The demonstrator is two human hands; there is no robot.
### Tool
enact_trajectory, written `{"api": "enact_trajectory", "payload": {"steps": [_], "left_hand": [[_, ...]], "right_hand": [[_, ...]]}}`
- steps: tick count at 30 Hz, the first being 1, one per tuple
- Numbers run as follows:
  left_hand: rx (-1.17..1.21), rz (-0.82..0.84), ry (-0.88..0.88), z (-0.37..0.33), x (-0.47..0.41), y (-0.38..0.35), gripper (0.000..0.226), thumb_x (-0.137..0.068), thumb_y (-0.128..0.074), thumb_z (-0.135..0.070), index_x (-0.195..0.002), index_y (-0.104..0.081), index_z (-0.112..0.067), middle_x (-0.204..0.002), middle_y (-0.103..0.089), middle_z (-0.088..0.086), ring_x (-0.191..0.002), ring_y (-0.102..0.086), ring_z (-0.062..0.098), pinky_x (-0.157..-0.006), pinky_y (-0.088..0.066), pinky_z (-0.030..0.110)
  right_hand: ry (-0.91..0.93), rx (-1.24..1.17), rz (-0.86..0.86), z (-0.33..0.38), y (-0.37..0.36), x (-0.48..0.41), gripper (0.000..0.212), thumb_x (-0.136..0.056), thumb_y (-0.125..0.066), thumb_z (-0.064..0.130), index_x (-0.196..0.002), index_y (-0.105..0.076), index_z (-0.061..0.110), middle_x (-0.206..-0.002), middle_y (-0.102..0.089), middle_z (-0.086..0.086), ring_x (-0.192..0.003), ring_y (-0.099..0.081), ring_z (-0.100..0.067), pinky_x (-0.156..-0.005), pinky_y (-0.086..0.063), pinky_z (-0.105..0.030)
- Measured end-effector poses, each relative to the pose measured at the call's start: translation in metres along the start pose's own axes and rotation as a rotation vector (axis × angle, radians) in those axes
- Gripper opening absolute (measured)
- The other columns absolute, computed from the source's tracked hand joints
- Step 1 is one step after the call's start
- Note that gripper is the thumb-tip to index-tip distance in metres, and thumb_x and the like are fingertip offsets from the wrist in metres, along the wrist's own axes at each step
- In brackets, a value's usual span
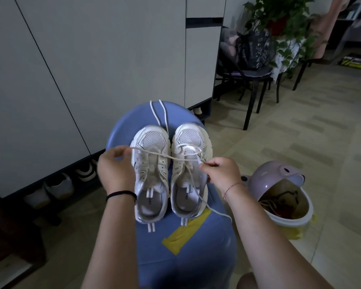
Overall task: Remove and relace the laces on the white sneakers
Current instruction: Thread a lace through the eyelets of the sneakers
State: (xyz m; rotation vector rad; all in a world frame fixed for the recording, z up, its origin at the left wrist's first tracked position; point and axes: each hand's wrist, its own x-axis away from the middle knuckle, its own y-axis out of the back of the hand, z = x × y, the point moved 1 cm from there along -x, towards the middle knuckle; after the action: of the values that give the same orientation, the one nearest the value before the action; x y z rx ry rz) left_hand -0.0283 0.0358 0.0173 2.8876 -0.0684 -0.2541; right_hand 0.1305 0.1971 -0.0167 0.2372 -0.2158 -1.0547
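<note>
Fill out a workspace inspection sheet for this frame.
Surface: blue stool seat, patched with yellow tape.
Job's things: left white sneaker and right white sneaker side by side, toes away; stretched lace crosses both; loose lace lies beyond the toes.
Clutter: open lilac bin on the floor, right.
Hands: left hand and right hand each pinch the stretched lace.
Cables: nothing seen.
Surroundings: grey cabinets, shoes beneath; black chair, potted plant.

Two white mesh sneakers [151,163] [189,163], two white cord laces [169,157] [154,115] (one lies loose), a left hand [115,170] and a right hand [221,173], one blue padded stool [123,126], one lilac plastic bin [269,176].
</note>
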Motion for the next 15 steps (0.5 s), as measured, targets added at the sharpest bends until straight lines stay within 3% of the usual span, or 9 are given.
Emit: {"api": "enact_trajectory", "payload": {"steps": [2, 5, 8, 12, 15], "left_hand": [[-0.029, 0.114, -0.161, -0.012, 0.015, -0.009, 0.012, -0.088, -0.068, -0.018, -0.1, -0.071, -0.016, -0.102, -0.065, -0.002, -0.083, -0.058, 0.013, -0.068, -0.038, 0.009], [-0.059, 0.387, -0.317, -0.021, 0.037, -0.032, 0.015, -0.088, -0.07, -0.024, -0.103, -0.07, -0.024, -0.081, -0.059, -0.011, -0.063, -0.052, 0.005, -0.057, -0.035, 0.011], [-0.203, 0.638, -0.423, -0.017, 0.054, -0.054, 0.022, -0.091, -0.066, -0.022, -0.112, -0.07, -0.019, -0.1, -0.069, -0.004, -0.083, -0.063, 0.014, -0.072, -0.046, 0.021], [-0.284, 0.691, -0.478, -0.013, 0.06, -0.07, 0.021, -0.089, -0.064, -0.012, -0.109, -0.072, -0.015, -0.108, -0.071, 0.003, -0.099, -0.064, 0.02, -0.086, -0.049, 0.031], [-0.363, 0.683, -0.514, -0.012, 0.06, -0.076, 0.017, -0.088, -0.064, -0.013, -0.103, -0.074, -0.013, -0.104, -0.07, 0.008, -0.095, -0.064, 0.025, -0.083, -0.052, 0.039]], "right_hand": [[0.007, 0.01, -0.004, 0.001, 0.0, 0.001, 0.007, -0.081, -0.073, 0.019, -0.075, -0.072, 0.015, -0.071, -0.068, -0.002, -0.076, -0.065, -0.022, -0.08, -0.057, -0.047], [0.021, 0.038, 0.0, 0.002, 0.0, 0.002, 0.009, -0.082, -0.073, 0.021, -0.079, -0.074, 0.012, -0.069, -0.068, -0.003, -0.069, -0.064, -0.02, -0.076, -0.058, -0.044], [0.026, 0.044, -0.004, 0.003, 0.0, 0.003, 0.01, -0.082, -0.073, 0.02, -0.078, -0.074, 0.011, -0.064, -0.066, -0.005, -0.061, -0.059, -0.018, -0.068, -0.055, -0.038], [0.017, 0.017, 0.012, 0.003, 0.0, 0.004, 0.009, -0.082, -0.072, 0.017, -0.081, -0.073, 0.008, -0.063, -0.064, -0.005, -0.059, -0.058, -0.016, -0.063, -0.055, -0.033], [0.005, -0.005, 0.016, 0.002, 0.0, 0.002, 0.009, -0.082, -0.072, 0.016, -0.084, -0.074, 0.007, -0.071, -0.069, -0.01, -0.065, -0.064, -0.021, -0.069, -0.058, -0.038]]}}
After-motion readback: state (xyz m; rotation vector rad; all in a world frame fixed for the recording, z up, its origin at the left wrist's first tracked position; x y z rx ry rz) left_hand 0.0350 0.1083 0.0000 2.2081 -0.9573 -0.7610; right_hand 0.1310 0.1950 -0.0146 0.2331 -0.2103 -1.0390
